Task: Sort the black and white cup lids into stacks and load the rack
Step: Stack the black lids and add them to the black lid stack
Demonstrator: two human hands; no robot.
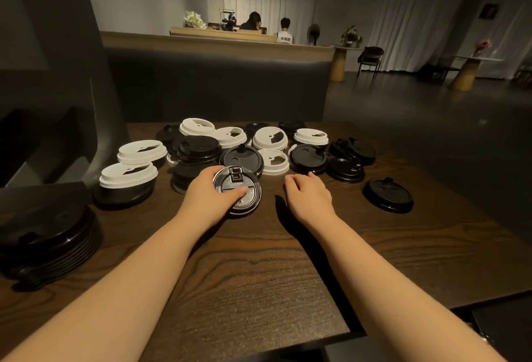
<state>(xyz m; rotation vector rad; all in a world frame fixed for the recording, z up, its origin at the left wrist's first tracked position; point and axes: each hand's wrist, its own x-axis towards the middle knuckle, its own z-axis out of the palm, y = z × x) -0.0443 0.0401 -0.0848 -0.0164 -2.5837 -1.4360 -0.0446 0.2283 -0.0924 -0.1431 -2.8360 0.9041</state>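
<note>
Several black and white cup lids lie scattered across the far half of the wooden table (259, 261). My left hand (207, 191) grips a black lid (244, 191) at the table's middle, fingers over its far rim and thumb on top. My right hand (308, 194) hovers just right of it with loosely curled fingers, holding nothing. White lids (270, 137) mix with black lids (307, 157) behind the hands. A single black lid (387, 194) lies apart at the right. A tall stack of black lids (49, 240) stands at the left edge. No rack can be made out.
A dark padded bench back (216, 82) runs behind the table. Two white lids (128, 175) sit on black ones at the left. The table's near corner drops off at the lower right. Two people sit at a far counter.
</note>
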